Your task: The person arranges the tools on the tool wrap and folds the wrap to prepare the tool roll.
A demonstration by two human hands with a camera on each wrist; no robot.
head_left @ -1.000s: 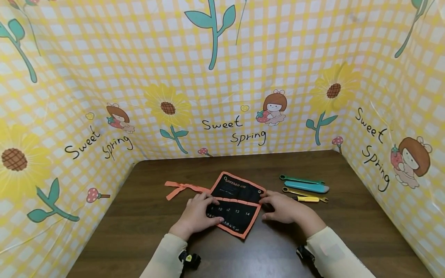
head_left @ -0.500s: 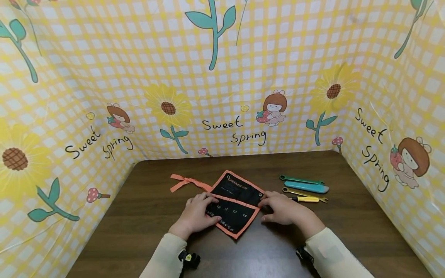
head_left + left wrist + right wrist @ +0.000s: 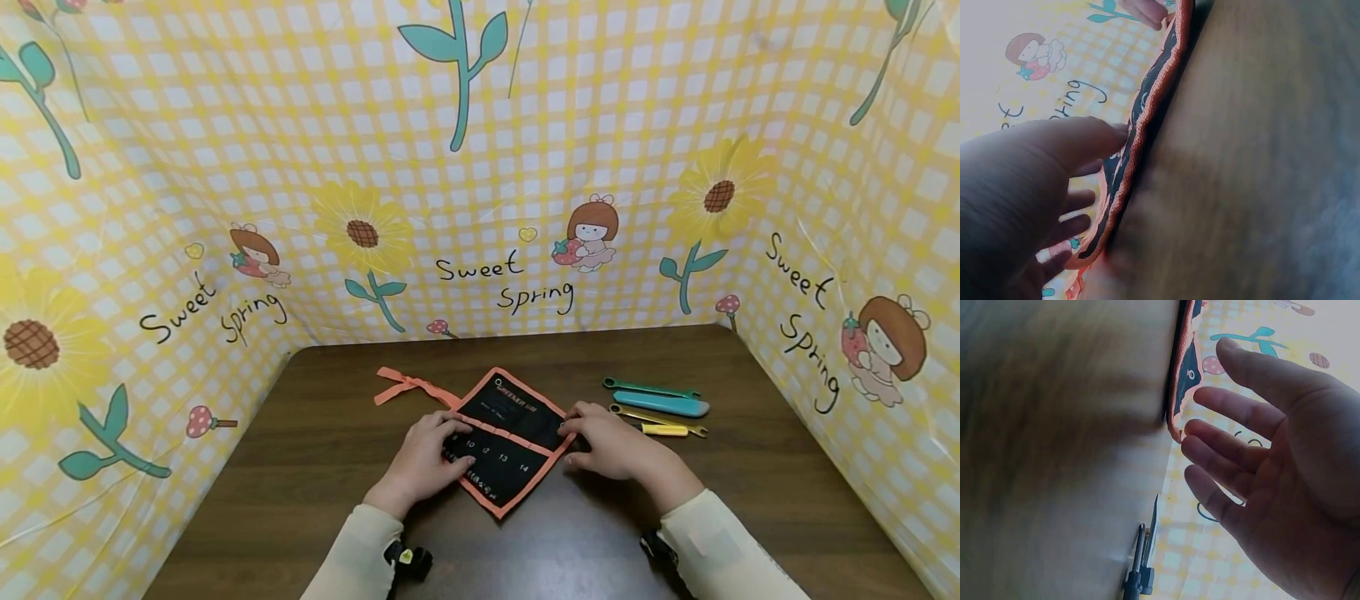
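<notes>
A black fabric tool pouch point(image 3: 513, 408) with orange trim lies turned at an angle on the table. Its lower pocket row shows printed numbers such as 10, 13 and 14. My left hand point(image 3: 422, 457) rests on its left side, and in the left wrist view the thumb point(image 3: 1100, 139) touches the pouch near its edge. At the pouch's right corner, the fingertips of my right hand point(image 3: 609, 446) touch the trim. The right wrist view shows that hand's fingers point(image 3: 1222, 456) spread and loosely bent beside the pouch corner point(image 3: 1186, 375).
Orange tie straps point(image 3: 408, 383) trail from the pouch's left corner. To the right lie a green wrench point(image 3: 652, 389), a teal-handled tool point(image 3: 662, 404), a gold wrench point(image 3: 628, 411) and a yellow-handled screwdriver point(image 3: 664, 430). Checked cloth point(image 3: 480, 208) walls enclose the brown table point(image 3: 315, 517).
The pouch has turned clockwise: its near corner swung left, and the straps shifted right. Both hands stay at its sides, with the right fingers moving slightly up along the edge.
</notes>
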